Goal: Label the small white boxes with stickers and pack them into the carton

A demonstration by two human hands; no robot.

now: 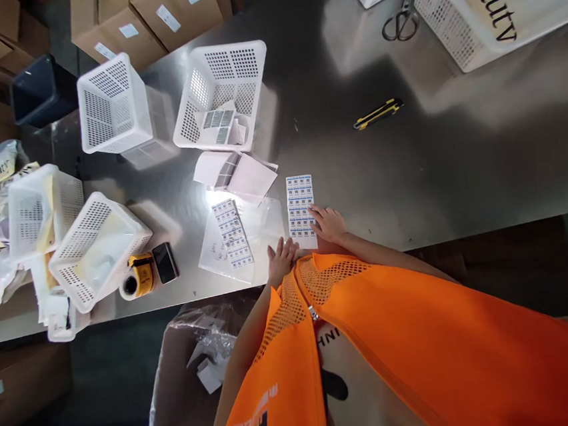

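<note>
A sheet of small printed labels (300, 201) lies flat on the metal table in front of me. My right hand (329, 224) rests at its right edge, fingers stretched out and touching it. Beside its lower left corner is my left hand (281, 261), fingers apart on the table; whether it touches the sheet I cannot tell. To the left, a second strip of labels (232, 231) lies on a clear plastic bag (265, 221). Above that bag are folded white papers (250, 176).
White baskets (260, 74) stand at the back and left, one holding printed papers. A yellow-black utility knife (378, 114) and scissors (400, 24) lie right. Left are a phone (165, 262) and a tape roll (137, 278). A lined bin (178, 370) stands below the table edge.
</note>
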